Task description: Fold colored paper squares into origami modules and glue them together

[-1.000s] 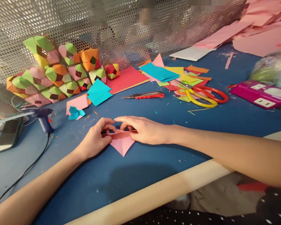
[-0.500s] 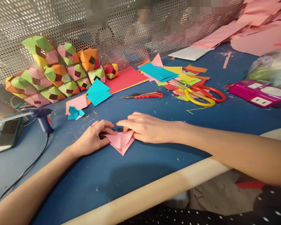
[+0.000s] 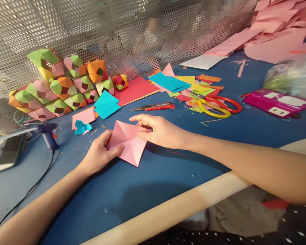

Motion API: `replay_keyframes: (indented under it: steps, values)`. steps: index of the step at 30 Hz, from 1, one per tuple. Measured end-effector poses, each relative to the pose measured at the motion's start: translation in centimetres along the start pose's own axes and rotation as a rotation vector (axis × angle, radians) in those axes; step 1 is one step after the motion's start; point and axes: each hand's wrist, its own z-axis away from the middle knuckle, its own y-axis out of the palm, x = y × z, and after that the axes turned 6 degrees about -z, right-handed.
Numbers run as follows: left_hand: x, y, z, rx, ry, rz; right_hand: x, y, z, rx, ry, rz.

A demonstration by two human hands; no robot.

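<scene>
A square sheet of pink paper (image 3: 129, 143) with crossing creases is spread between my two hands, just over the blue table. My left hand (image 3: 99, 149) grips its left side, thumb on top and fingers beneath. At the upper right edge, my right hand (image 3: 160, 131) pinches the paper with the thumb, while the index finger reaches out past the edge. Beyond the left hand lie a small folded blue piece (image 3: 82, 127), a pink folded paper (image 3: 84, 115) and blue paper squares (image 3: 107, 104). A red utility knife (image 3: 159, 106) rests behind the right hand.
Stacked multicoloured origami balls (image 3: 61, 88) lean by the perforated metal screen (image 3: 132, 41). Scissors (image 3: 219, 105) lie on coloured scraps. A purple power strip (image 3: 277, 102) is at right. A glue gun (image 3: 49, 134) and a phone (image 3: 10, 151) are at left. A pale rail (image 3: 168, 204) edges the table.
The pink paper, folded to a triangle before, is now opened out into a creased square. Both hands have shifted their hold on it. The camera view has moved slightly.
</scene>
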Motion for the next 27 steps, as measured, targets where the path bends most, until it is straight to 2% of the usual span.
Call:
replay_keyframes:
  steps: [4,7,9,12,19,27]
  values:
    - [-0.6,0.8,0.3,-0.050,-0.144,0.263,0.0,0.4,-0.2,-0.076,0.036,-0.219]
    - [-1.0,1.4,0.4,-0.084,-0.193,0.476,-0.1,0.6,-0.2,-0.118,0.100,-0.232]
    - [-1.1,1.6,0.4,-0.095,-0.210,0.538,-0.2,0.8,-0.2,-0.131,0.148,-0.240]
    - [-1.3,1.5,0.5,-0.096,-0.237,0.509,-0.1,0.9,-0.3,-0.137,0.185,-0.262]
    - [-1.1,1.2,0.6,-0.162,-0.244,0.288,0.4,1.2,-0.1,-0.081,0.196,-0.301]
    - [-1.7,1.3,0.8,-0.119,-0.249,0.350,0.3,1.1,-0.1,-0.125,0.153,-0.245]
